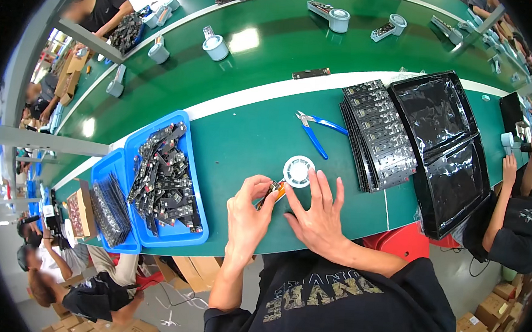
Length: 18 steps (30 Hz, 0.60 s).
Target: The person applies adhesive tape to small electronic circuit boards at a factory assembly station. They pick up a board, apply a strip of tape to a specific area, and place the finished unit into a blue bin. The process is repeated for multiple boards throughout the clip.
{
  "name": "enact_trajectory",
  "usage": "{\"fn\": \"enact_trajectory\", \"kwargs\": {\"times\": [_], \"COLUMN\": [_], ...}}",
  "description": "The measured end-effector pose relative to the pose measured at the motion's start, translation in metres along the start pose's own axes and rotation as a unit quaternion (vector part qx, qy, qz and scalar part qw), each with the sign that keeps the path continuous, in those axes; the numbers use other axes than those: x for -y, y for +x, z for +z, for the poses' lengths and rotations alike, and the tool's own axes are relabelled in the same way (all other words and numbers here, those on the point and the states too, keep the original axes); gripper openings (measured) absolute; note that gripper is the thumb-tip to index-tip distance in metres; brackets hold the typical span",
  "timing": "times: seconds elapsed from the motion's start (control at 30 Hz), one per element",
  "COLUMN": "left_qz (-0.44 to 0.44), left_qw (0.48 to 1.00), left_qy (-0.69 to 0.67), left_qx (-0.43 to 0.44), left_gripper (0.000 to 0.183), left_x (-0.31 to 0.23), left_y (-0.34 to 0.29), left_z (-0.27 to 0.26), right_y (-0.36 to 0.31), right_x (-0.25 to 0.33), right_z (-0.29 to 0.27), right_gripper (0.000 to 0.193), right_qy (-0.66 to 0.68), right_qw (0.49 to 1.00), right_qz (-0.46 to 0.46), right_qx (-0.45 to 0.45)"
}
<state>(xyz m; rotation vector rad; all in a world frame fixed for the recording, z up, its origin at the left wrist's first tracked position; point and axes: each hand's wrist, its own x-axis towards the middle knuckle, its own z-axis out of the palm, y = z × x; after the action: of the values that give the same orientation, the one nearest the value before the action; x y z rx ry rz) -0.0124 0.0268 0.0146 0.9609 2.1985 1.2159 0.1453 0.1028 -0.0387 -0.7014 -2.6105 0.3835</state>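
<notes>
My left hand [249,212] is pinched on a small dark circuit board [269,196], partly hidden by the fingers. An orange piece [281,191] shows beside the board, between my two hands; its kind is unclear. Just beyond lies a round white slotted part, like a small fan [298,171]. My right hand [322,217] has its fingers spread, with fingertips at the near edge of the white part. Farther off, blue-handled cutting pliers [314,135] rest on the green table with their jaws apart.
Left is a blue tray [183,241] of loose circuit boards, beside a smaller blue tray [111,167] with stacked panels. Right are stacked board panels [380,136] and a black plastic tray [443,158]. A green conveyor [260,68] carries grey-white fan-like units. Co-workers sit on both sides.
</notes>
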Motion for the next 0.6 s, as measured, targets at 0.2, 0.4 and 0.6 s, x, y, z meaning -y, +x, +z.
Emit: {"fn": "enact_trajectory", "kwargs": {"times": [0.2,0.4,0.6], "left_qz": [-0.011,0.025,0.082], "left_qw": [1.0,0.999,0.993], "left_qy": [0.002,0.016,0.078], "left_qx": [0.001,-0.018,-0.026], "left_gripper": [0.03,0.031,0.033], "left_x": [0.0,0.001,0.001], "left_y": [-0.001,-0.003,-0.005], "left_z": [-0.001,0.003,0.009], "right_y": [0.006,0.012,0.02], "right_x": [0.001,0.005,0.003], "right_z": [-0.001,0.0,-0.003], "right_gripper": [0.076,0.063,0.061], "right_qy": [-0.017,-0.022,-0.037], "right_qw": [1.0,1.0,0.999], "right_qz": [-0.001,-0.004,-0.022], "right_qx": [0.005,-0.021,-0.009]}}
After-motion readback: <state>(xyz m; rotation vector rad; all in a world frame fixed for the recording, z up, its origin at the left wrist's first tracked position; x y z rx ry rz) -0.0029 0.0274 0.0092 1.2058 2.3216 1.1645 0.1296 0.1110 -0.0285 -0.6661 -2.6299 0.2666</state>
